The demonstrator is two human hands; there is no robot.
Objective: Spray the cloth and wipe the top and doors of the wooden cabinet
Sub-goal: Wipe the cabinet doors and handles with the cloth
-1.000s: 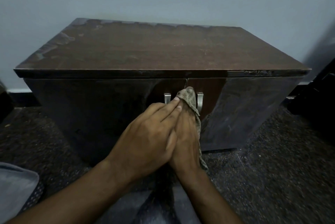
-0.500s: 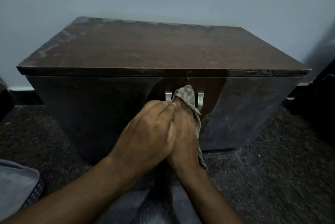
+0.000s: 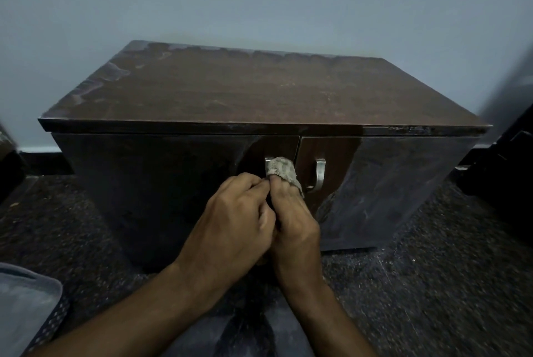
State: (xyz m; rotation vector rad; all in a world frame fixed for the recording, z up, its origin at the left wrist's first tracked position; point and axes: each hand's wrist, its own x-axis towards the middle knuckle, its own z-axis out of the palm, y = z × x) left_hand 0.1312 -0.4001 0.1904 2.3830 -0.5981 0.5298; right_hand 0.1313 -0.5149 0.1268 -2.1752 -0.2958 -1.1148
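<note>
A: State your hand positions.
B: Your right hand (image 3: 294,221) pinches the cloth (image 3: 281,169) against the left door handle (image 3: 268,162) of the cabinet (image 3: 259,91). Your left hand (image 3: 233,224) is curled alongside, fingertips at the cloth's near edge.
A: The other handle?
B: The right door handle (image 3: 318,174) is uncovered, just right of the cloth.

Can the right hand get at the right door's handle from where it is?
Probably yes. The right hand, pinching the cloth against the left handle, sits just beside the right handle, and nothing lies between them.
</note>
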